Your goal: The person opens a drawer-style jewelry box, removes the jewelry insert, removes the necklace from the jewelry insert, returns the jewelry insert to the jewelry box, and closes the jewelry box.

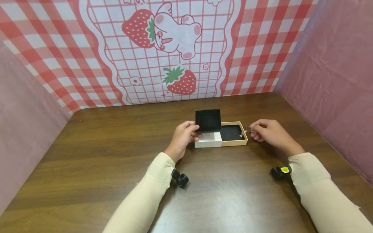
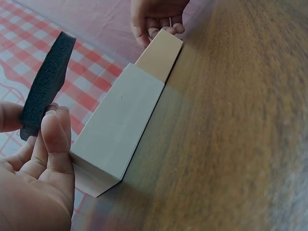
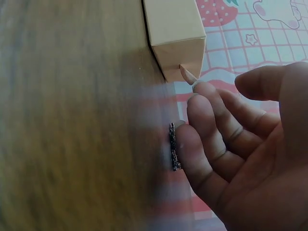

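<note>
My left hand pinches a square black foam pad between thumb and fingers, holding it above the white box sleeve. Seen edge-on, the tilted pad is apart from the sleeve in the left wrist view. From the sleeve's right end a tan drawer with a black inside is pulled out. Just right of the drawer's ribbon tab, my right hand holds a small sparkly piece of jewelry at its curled fingertips; its exact kind cannot be made out. A tiny shiny item lies inside the drawer's right end.
The boxes stand on a brown wooden table. A red-and-white checked cloth with strawberries hangs behind it, and pink cloth hangs at the sides. Each forearm wears a small black camera.
</note>
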The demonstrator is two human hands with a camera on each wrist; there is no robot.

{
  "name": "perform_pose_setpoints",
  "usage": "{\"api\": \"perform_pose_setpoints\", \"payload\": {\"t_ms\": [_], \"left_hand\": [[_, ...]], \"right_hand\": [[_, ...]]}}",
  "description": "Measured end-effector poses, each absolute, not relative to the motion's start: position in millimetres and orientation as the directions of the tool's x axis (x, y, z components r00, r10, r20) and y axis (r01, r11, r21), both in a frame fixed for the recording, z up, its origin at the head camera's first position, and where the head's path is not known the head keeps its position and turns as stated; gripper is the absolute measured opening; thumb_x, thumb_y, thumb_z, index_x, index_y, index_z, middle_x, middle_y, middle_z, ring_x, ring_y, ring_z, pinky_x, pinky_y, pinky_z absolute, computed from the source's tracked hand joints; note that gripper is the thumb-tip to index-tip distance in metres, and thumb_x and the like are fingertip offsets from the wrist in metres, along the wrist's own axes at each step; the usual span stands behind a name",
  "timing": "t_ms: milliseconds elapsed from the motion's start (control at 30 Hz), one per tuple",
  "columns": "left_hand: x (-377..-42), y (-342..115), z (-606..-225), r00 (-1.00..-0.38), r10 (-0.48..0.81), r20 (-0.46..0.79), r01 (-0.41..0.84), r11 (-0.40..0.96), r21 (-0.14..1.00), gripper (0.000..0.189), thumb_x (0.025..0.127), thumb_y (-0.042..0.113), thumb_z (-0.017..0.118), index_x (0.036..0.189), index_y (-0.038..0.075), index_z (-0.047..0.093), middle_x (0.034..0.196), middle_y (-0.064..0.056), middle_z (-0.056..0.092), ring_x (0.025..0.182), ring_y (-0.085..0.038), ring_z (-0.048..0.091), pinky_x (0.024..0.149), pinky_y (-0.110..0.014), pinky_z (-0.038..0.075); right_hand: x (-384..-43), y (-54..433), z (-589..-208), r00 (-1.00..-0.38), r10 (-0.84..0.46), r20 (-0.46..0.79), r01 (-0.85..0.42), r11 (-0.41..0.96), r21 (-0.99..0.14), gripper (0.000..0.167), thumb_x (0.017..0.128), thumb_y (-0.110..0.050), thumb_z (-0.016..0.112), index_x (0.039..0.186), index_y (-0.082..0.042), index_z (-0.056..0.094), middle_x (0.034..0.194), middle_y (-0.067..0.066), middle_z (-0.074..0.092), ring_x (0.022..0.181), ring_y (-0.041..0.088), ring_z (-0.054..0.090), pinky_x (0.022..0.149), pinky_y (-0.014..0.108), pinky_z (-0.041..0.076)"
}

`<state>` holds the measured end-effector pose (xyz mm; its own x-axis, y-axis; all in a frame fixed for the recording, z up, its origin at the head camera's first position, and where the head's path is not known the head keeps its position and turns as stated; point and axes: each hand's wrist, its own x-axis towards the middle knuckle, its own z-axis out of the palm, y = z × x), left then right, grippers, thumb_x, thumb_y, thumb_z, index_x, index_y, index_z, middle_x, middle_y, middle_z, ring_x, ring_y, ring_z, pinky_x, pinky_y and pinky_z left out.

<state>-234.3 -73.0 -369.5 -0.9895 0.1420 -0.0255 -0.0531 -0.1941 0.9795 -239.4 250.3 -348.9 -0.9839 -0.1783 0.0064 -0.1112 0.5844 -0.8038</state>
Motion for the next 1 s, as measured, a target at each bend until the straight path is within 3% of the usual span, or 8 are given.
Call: {"api": "perform_pose_setpoints", "payload": {"t_ms": [633, 1000], "left_hand": [[-233.1, -64.4, -371.2, -0.989, 0.147, -0.014, -0.046, -0.217, 0.975, 0.020, 0.096, 0.007, 0.059, 0.112, -0.006, 0.061, 0.095, -0.010, 0.061, 0.071, -0.016, 0.066, 0.061, -0.022, 0.052], [-236.7, -77.3, -367.6, -0.988, 0.152, -0.013, -0.040, -0.174, 0.984, 0.019, 0.097, 0.007, 0.058, 0.110, -0.007, 0.061, 0.100, -0.013, 0.059, 0.072, -0.016, 0.067, 0.061, -0.022, 0.052]], "right_hand": [[-239.8, 253.3, -354.5, -0.960, -0.278, -0.029, -0.172, 0.668, -0.724, 0.033, 0.104, -0.024, 0.057, 0.117, 0.006, 0.064, 0.087, 0.012, 0.068, 0.078, 0.020, 0.066, 0.067, 0.029, 0.055], [-242.7, 236.9, -360.2, -0.958, -0.287, 0.002, -0.211, 0.701, -0.681, 0.030, 0.102, -0.025, 0.061, 0.111, 0.002, 0.070, 0.084, 0.007, 0.067, 0.078, 0.020, 0.064, 0.068, 0.028, 0.051]]}}
